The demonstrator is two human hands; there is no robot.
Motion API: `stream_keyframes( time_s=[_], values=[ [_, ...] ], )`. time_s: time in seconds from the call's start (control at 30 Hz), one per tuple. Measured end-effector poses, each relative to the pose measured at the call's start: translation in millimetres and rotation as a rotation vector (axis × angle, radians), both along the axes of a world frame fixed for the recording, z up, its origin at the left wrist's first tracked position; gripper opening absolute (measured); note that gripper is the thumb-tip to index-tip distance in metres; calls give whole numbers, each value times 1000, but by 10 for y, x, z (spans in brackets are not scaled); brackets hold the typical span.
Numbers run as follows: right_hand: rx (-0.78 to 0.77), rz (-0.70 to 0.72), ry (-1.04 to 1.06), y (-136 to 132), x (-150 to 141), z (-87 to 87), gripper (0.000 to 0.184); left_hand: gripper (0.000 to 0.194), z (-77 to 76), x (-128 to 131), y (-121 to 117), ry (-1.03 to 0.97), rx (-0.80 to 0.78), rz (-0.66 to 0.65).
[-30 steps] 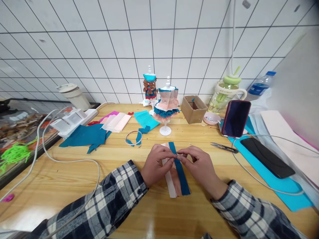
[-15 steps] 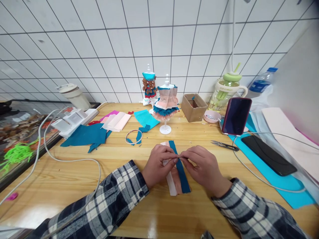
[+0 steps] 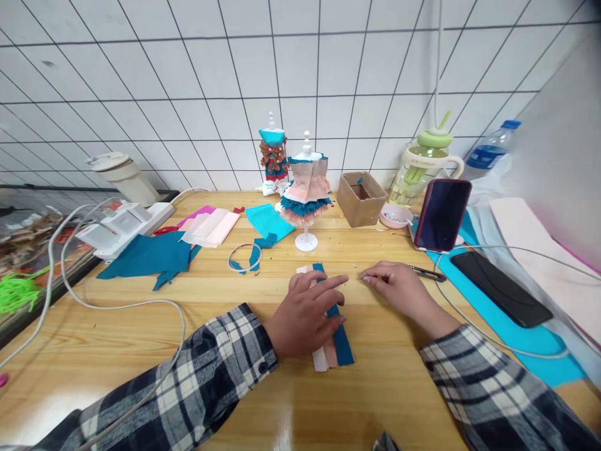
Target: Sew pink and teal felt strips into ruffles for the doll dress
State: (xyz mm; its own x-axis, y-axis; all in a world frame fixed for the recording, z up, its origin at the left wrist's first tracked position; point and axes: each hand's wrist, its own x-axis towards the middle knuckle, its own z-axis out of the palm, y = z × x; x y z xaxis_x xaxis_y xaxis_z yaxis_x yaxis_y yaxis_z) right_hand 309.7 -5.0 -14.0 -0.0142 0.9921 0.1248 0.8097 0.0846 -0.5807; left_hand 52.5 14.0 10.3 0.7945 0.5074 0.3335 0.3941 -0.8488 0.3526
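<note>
We think "ICE" is on the green-topped cup (image 3: 422, 165); its other letters and the bottle's blue label (image 3: 485, 156) are too blurry.

Below centre, the layered strip (image 3: 342, 343) shows pale pink, salmon and dark teal lengthwise bands. Navy, grey and white plaid covers the sleeves (image 3: 188, 382) in both lower corners. Across the top, the wall (image 3: 295, 69) is white, dark-gridded.

White tiled wall (image 3: 295, 69), wooden tabletop (image 3: 394, 388)

hands (image 3: 304, 318): 2 | dress forms (image 3: 307, 180): 2 | box (image 3: 360, 213): 1 | bowl (image 3: 393, 224): 1 | hoop (image 3: 228, 259): 1
</note>
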Motion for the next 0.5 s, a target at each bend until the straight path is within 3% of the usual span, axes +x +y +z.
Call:
stream_keyframes(
  time_s=[0.2,0.5],
  values=[
    [-3,25,-73,15,-96,-2,19,24,-60,256,19,140,100,-47],
    [12,36,-152,14,-88,25,18,29,-178,360,70,211,126,-24]
  ],
)
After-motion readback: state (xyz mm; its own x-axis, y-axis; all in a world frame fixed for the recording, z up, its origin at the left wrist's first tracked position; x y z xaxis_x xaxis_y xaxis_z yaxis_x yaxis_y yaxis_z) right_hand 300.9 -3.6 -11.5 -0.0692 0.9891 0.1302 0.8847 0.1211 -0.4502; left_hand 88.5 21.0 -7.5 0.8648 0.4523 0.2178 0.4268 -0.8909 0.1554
